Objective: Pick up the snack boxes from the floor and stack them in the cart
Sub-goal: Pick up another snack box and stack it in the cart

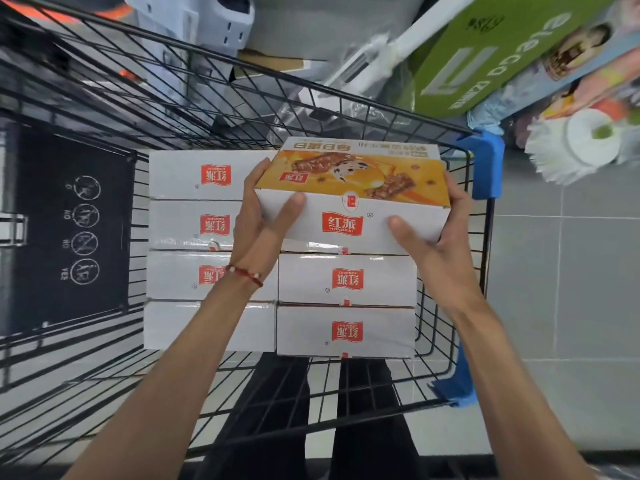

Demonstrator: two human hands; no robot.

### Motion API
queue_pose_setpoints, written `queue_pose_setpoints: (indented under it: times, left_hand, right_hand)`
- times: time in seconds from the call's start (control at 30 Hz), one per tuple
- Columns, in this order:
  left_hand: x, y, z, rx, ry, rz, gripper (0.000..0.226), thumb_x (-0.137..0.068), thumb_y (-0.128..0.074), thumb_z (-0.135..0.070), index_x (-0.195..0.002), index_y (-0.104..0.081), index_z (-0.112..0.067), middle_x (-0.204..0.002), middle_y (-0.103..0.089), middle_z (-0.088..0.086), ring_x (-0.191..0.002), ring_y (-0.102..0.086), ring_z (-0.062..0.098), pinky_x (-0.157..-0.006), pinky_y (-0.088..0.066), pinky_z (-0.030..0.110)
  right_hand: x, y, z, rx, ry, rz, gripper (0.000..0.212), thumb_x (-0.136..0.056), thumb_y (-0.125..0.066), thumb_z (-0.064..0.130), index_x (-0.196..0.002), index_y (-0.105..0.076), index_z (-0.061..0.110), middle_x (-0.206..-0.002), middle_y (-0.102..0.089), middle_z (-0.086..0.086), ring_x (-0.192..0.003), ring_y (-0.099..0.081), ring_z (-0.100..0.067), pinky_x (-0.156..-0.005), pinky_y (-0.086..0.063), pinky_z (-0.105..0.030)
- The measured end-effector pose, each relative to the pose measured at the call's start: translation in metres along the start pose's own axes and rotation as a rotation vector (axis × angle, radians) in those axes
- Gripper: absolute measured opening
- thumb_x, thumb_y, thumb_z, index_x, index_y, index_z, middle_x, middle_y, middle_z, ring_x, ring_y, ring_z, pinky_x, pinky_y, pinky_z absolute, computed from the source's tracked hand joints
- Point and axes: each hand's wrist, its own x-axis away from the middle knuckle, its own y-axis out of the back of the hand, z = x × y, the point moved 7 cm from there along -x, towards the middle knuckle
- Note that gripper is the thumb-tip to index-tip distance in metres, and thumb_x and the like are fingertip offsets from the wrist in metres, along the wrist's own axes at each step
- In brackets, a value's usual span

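Floor: grey tiles, seen from above; a green carton lies at 1 o'clock outside the cart.
Cart: black wire with blue corners; it fills the middle of the view.
Stack: white boxes lie flat in two columns in the cart, one column at 9 o'clock and one at 3 o'clock.
Box: one snack box is held in the air over the 1 o'clock part of the stack, tilted, with its orange top facing away. What lies under it is hidden.
Left hand: it clasps the 9 o'clock end, with the thumb across the near white side.
Right hand: it clasps the 3 o'clock end in the same way.
Handling: the box seems stiff cardboard and probably not heavy. Its glossy skin could slip, so holding both short ends is safest.
Next: I think it should go down flat and square to the boxes beside it.
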Motion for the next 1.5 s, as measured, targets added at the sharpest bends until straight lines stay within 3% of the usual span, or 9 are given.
queue_pose_setpoints:
  times: [0.17, 0.23, 0.33, 0.6, 0.77, 0.93, 1.03, 1.3, 1.5]
  left_hand:
    - [-0.018, 0.004, -0.003, -0.162, 0.049, -0.134, 0.070, -0.081, -0.064, -0.067, -0.141, -0.043, -0.038, -0.116, -0.065, -0.021, -0.108, -0.066, 0.009, -0.099, -0.057, 0.043]
    - [-0.027, 0.005, -0.009, -0.241, 0.074, -0.181, 0.063, -0.082, -0.062, -0.067, -0.135, -0.048, -0.037, -0.104, -0.062, -0.024, -0.102, -0.065, 0.012, -0.098, -0.056, 0.046]
    - [-0.040, 0.006, -0.008, -0.313, 0.108, -0.227, 0.052, -0.085, -0.061, -0.069, -0.121, -0.056, -0.032, -0.096, -0.062, -0.021, -0.096, -0.065, 0.015, -0.096, -0.056, 0.047]
    - [-0.065, -0.006, -0.006, -0.416, 0.062, -0.279, 0.091, -0.064, -0.054, -0.093, -0.124, -0.059, -0.024, -0.116, -0.066, -0.001, -0.106, -0.066, 0.021, -0.087, -0.060, 0.047]
    - [-0.071, -0.019, 0.009, -0.639, 0.039, -0.246, 0.087, -0.083, -0.062, -0.071, -0.146, -0.043, -0.013, -0.141, -0.049, 0.008, -0.129, -0.045, 0.030, -0.103, -0.047, 0.050]
    - [-0.071, -0.025, 0.024, -0.853, -0.051, -0.266, 0.093, -0.091, -0.051, -0.070, -0.159, -0.023, -0.014, -0.166, -0.022, 0.010, -0.154, -0.015, 0.035, -0.124, -0.012, 0.057]
    - [-0.074, -0.031, 0.038, -0.952, -0.059, -0.208, 0.093, -0.096, -0.037, -0.071, -0.163, -0.005, -0.015, -0.171, -0.002, 0.007, -0.157, 0.004, 0.032, -0.124, 0.005, 0.055]
    - [-0.077, -0.036, 0.055, -1.159, -0.084, -0.223, 0.082, -0.100, -0.020, -0.070, -0.163, 0.001, -0.022, -0.171, 0.006, 0.009, -0.157, 0.008, 0.036, -0.124, 0.003, 0.060]
    - [-0.075, -0.037, 0.060, -1.170, -0.098, -0.219, 0.080, -0.102, -0.021, -0.067, -0.163, 0.001, -0.019, -0.171, 0.007, 0.010, -0.156, 0.009, 0.036, -0.125, 0.003, 0.059]
  right_hand:
    - [-0.015, 0.001, 0.018, 0.187, -0.027, -0.105, 0.058, -0.096, -0.073, 0.039, -0.144, -0.043, 0.031, -0.118, -0.071, 0.023, -0.106, -0.070, 0.005, -0.091, -0.058, -0.027]
    - [-0.023, 0.001, 0.025, 0.316, -0.039, -0.154, 0.055, -0.092, -0.072, 0.055, -0.138, -0.049, 0.035, -0.105, -0.071, 0.030, -0.097, -0.070, 0.006, -0.093, -0.058, -0.031]
    - [-0.033, 0.001, 0.028, 0.431, -0.065, -0.211, 0.057, -0.090, -0.067, 0.066, -0.133, -0.055, 0.031, -0.100, -0.071, 0.027, -0.095, -0.068, 0.004, -0.100, -0.055, -0.045]
    - [-0.069, 0.004, 0.008, 0.365, -0.210, -0.198, 0.067, -0.081, -0.062, 0.082, -0.124, -0.066, 0.031, -0.111, -0.075, 0.015, -0.106, -0.071, -0.009, -0.103, -0.054, -0.043]
    - [-0.089, 0.005, -0.022, 0.253, -0.297, -0.155, 0.068, -0.078, -0.070, 0.076, -0.125, -0.066, 0.027, -0.115, -0.076, 0.011, -0.107, -0.072, -0.012, -0.104, -0.056, -0.043]
    - [-0.097, 0.003, -0.044, 0.226, -0.321, -0.120, 0.074, -0.075, -0.070, 0.079, -0.127, -0.067, 0.027, -0.115, -0.078, 0.008, -0.105, -0.075, -0.012, -0.099, -0.060, -0.043]
    - [-0.101, 0.001, -0.052, 0.171, -0.336, -0.105, 0.051, -0.089, -0.071, 0.064, -0.124, -0.065, 0.027, -0.112, -0.078, 0.007, -0.100, -0.076, -0.010, -0.095, -0.062, -0.040]
    - [-0.107, -0.006, -0.065, 0.128, -0.353, -0.112, 0.041, -0.099, -0.066, 0.049, -0.131, -0.062, 0.023, -0.111, -0.077, 0.005, -0.095, -0.077, -0.007, -0.074, -0.063, -0.022]
    - [-0.109, -0.007, -0.074, 0.115, -0.314, -0.202, 0.043, -0.096, -0.071, 0.049, -0.125, -0.068, 0.017, -0.112, -0.079, 0.000, -0.100, -0.077, -0.013, -0.092, -0.063, -0.036]
